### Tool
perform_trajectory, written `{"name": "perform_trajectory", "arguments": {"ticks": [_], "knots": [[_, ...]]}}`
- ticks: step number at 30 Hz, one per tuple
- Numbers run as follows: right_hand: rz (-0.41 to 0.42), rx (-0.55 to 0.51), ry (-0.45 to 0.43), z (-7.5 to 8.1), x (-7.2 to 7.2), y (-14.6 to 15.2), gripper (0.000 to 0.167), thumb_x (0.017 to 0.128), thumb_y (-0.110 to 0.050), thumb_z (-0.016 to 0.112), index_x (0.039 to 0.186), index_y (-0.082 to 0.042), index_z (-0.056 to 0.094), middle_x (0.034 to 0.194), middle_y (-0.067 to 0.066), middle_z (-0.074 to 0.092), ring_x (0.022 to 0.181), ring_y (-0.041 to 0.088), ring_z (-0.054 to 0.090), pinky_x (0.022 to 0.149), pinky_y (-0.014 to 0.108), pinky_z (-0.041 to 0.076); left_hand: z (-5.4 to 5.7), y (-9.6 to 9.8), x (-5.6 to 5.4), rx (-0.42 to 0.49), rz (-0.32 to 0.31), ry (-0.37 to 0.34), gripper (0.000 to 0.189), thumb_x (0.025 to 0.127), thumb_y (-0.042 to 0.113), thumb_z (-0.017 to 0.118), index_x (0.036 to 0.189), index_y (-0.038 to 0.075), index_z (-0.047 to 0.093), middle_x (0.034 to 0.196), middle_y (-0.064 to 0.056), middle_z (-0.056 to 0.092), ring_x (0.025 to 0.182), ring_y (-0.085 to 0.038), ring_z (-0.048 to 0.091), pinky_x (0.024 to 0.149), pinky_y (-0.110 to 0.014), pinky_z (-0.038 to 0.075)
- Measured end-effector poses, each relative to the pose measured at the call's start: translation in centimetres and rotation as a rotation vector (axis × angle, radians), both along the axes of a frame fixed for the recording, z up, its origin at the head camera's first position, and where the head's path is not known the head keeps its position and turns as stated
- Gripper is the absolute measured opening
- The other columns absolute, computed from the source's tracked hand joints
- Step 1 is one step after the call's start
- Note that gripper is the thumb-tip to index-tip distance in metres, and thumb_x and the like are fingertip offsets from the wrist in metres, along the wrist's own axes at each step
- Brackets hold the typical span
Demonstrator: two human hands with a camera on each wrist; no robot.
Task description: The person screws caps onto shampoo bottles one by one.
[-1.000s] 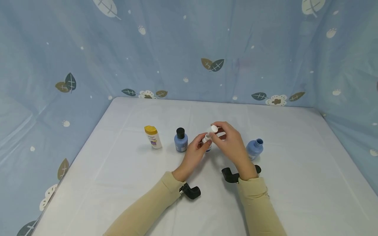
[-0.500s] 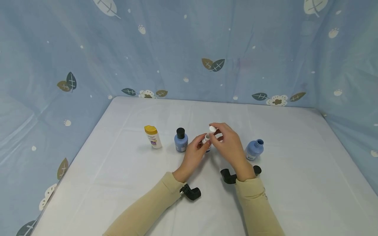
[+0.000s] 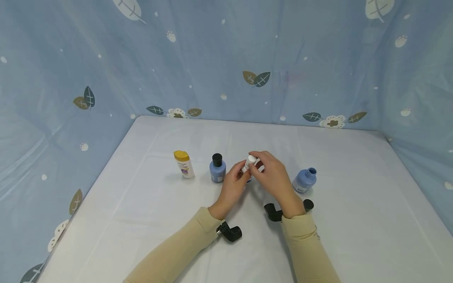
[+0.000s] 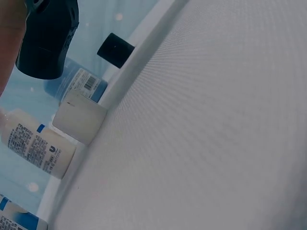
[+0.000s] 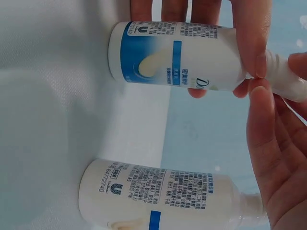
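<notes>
In the head view my left hand (image 3: pixel 231 188) grips a small white lotion bottle (image 5: pixel 184 55), upright, its lower part blue in the right wrist view. My right hand (image 3: pixel 275 175) pinches a white cap (image 3: pixel 252 158) at the mouth of that bottle. Seen from the right wrist, the cap sits tilted over the neck, with the thumbs of both hands close together there. A second white bottle (image 5: pixel 158 194) with printed text and a bare neck stands beside it; in the head view the right hand hides it.
To the left stand a white bottle with a yellow cap (image 3: pixel 184 165) and a blue bottle with a black cap (image 3: pixel 217 169). An uncapped blue bottle (image 3: pixel 304 180) is right of my right hand. A white cap (image 4: pixel 79 117) and a black cap (image 4: pixel 116 50) rest on the white table (image 3: pixel 148 236).
My right hand has lowered the white cap leftward onto the mouth of the held bottle, which showed its opening before. My left hand has kept its grip in place.
</notes>
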State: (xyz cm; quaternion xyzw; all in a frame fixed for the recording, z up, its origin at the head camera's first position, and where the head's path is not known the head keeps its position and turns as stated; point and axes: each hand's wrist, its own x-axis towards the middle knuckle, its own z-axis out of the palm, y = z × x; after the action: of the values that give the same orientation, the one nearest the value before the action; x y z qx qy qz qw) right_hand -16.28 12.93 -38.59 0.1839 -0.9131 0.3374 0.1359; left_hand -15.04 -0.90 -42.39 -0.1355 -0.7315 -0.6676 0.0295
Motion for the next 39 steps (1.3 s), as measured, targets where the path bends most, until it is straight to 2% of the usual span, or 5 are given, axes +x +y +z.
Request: {"name": "perform_trajectory", "arguments": {"ticks": [7,16,23,35,39], "knots": [[0.012,0.030,-0.013,-0.2,0.0,-0.1,0.032,0.086,-0.023,0.058,0.116,-0.012,0.058,0.102,0.000,0.057,0.080,0.013,0.055,0.065,0.028,0.046,0.2,-0.1,0.1,-0.050,0.019,0.012,0.032,0.091,0.013,0.052,0.122,0.007,0.053,0.099,-0.008,0.055,0.071,-0.010,0.047,0.064,-0.024,0.044],[0.053,0.062,0.017,-0.3,0.4,-0.1,0.039,0.084,-0.019,0.060,0.122,-0.014,0.053,0.104,0.000,0.055,0.077,0.014,0.054,0.059,0.027,0.042,0.0,-0.2,0.2,-0.048,0.006,-0.006,0.032,0.090,0.011,0.052,0.122,0.006,0.053,0.110,-0.008,0.056,0.084,-0.010,0.049,0.068,-0.022,0.043],[0.100,0.089,0.082,-0.1,0.3,0.0,0.042,0.083,-0.010,0.058,0.124,-0.016,0.052,0.110,0.000,0.053,0.067,0.011,0.049,0.052,0.025,0.039,0.2,-0.3,0.0,-0.058,0.011,0.006,0.030,0.091,0.012,0.051,0.121,0.007,0.054,0.106,-0.006,0.057,0.079,-0.011,0.047,0.068,-0.024,0.041],[0.044,0.069,-0.023,-0.2,0.1,0.0,0.027,0.087,-0.019,0.058,0.113,-0.014,0.057,0.101,-0.002,0.055,0.079,0.011,0.055,0.064,0.027,0.046,0.3,-0.4,0.0,-0.053,0.019,-0.013,0.032,0.090,0.013,0.053,0.121,0.006,0.054,0.118,-0.009,0.055,0.108,-0.020,0.049,0.089,-0.037,0.040],[0.029,0.083,-0.040,0.0,0.1,-0.1,0.028,0.087,-0.022,0.058,0.113,-0.013,0.057,0.101,-0.001,0.056,0.079,0.011,0.055,0.066,0.028,0.047,-1.1,-0.4,-0.6,-0.051,0.015,-0.015,0.033,0.091,0.021,0.053,0.123,0.012,0.054,0.121,-0.003,0.053,0.112,-0.015,0.047,0.091,-0.034,0.039]]}}
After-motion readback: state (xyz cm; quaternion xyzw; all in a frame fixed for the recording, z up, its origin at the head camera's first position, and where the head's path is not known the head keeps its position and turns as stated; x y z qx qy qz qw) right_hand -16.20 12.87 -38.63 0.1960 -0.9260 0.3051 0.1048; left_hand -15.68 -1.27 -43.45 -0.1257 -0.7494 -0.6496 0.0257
